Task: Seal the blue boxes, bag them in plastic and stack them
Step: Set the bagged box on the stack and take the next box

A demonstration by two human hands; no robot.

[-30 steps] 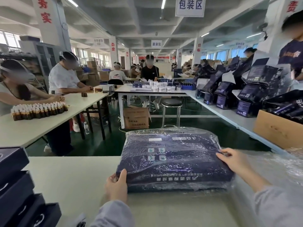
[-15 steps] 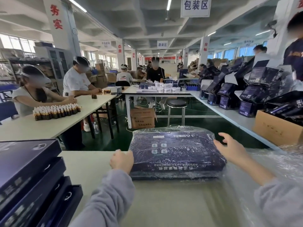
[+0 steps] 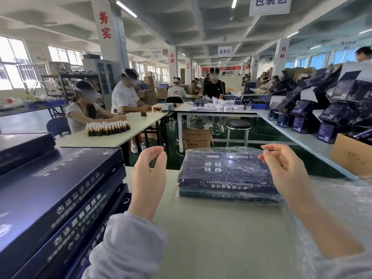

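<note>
Box (image 3: 227,178) lies flat at the table's (image 3: 211,238) far edge, right of centre, fully inside a clear bag (image 3: 211,150). Left hand (image 3: 149,178) hovers above the table just left of the box, fingers loosely curled, holding nothing. Right hand (image 3: 281,168) hovers over the box's right end, fingers likewise loose and empty; contact with the bag cannot be confirmed. Judgement: neither hand grips because bagging looks complete and the box rests unaided. Stack (image 3: 60,198) of unbagged boxes occupies the near left corner, within the left hand's reach. Loose bags (image 3: 332,208) lie along the right edge, apparently as supply. Box appearance: dark blue, flat, rectangular, with white print and small icons on the lid. The film is wrinkled, glossy and slack at the left end.
</note>
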